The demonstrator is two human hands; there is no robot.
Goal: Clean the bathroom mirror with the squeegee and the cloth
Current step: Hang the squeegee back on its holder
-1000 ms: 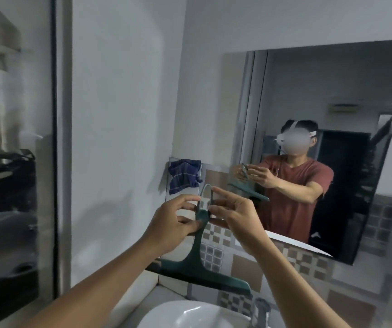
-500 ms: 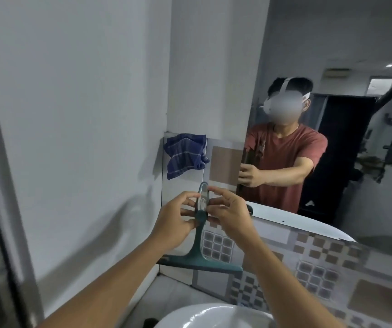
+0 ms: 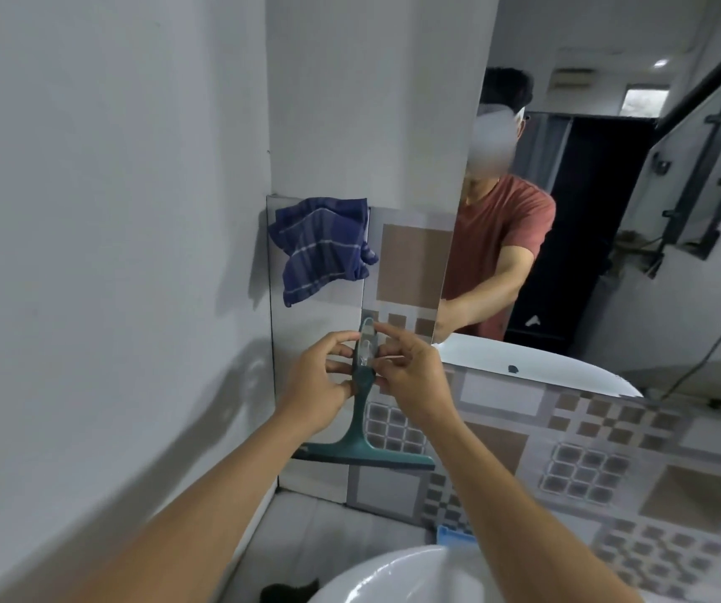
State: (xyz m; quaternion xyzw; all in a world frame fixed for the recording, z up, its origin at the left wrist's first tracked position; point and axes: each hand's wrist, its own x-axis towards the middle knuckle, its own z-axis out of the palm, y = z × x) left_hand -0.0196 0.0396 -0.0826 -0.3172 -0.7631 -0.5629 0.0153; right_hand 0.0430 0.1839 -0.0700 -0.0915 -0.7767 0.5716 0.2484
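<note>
Where the white wall [image 3: 110, 211] turns its corner, the mirror [image 3: 611, 211] fills the upper right. It reflects a person in a red shirt, one bare arm reaching forward.

Below the mirror run the tiles [image 3: 611, 450], patterned grey and brown, down to the sink [image 3: 393, 576], whose white rim shows at the bottom edge.

The cloth [image 3: 323, 245] is blue with pale checks. It is draped over the tiles' top left corner, hangs loose, and is apart from both hands.

The squeegee [image 3: 360, 411] is green and stands upright against the tiles near their left edge, directly below the cloth. Its blade is down and roughly level, its handle up. The handle's top lies over a clear hook [image 3: 367, 346] stuck to the tiles. Cannot tell whether the hook bears its weight.

At the handle's left side, the left hand [image 3: 319, 380] has its fingers curled, thumb and fingertips pinching the handle just below the hook.

At the handle's right side, the right hand [image 3: 410, 376] has its fingers curled in on the handle's top, index finger raised to the hook's upper end.

Both forearms are bare and reach in over the sink.
</note>
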